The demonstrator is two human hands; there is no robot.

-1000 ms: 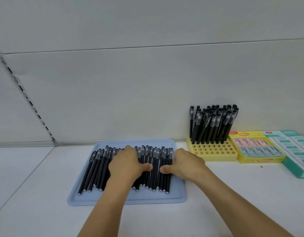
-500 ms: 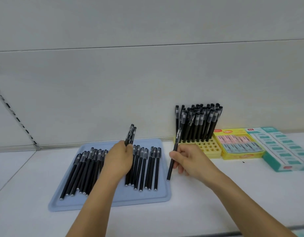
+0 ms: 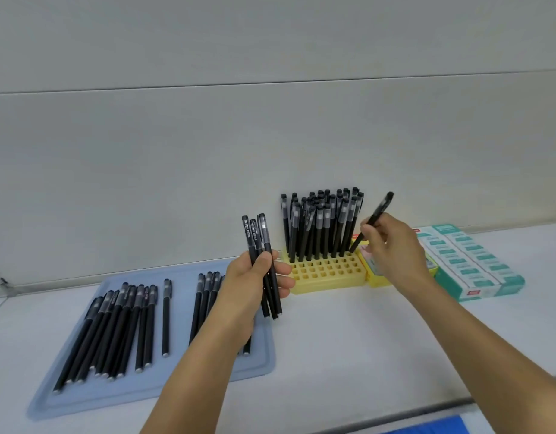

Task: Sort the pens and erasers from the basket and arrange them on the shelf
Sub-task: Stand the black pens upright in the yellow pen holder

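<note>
My left hand (image 3: 254,277) grips a small bunch of black pens (image 3: 261,242), held upright above the right end of the blue tray (image 3: 145,393). Several more black pens (image 3: 120,327) lie on that tray. My right hand (image 3: 392,249) pinches a single black pen (image 3: 378,211), tilted, its lower tip at the right rear corner of the yellow pen holder (image 3: 326,270). Several pens (image 3: 320,223) stand upright in the holder's back rows; its front holes are vacant.
A yellow eraser box (image 3: 373,270) sits just right of the holder, partly behind my right hand. Teal and white boxes (image 3: 470,264) lie further right. The white shelf's front edge (image 3: 427,408) runs below, with something blue (image 3: 433,429) beneath it.
Both hands have left the tray and moved right. The left hand now holds a bunch of pens higher up. The right hand has carried one pen over to the yellow holder.
</note>
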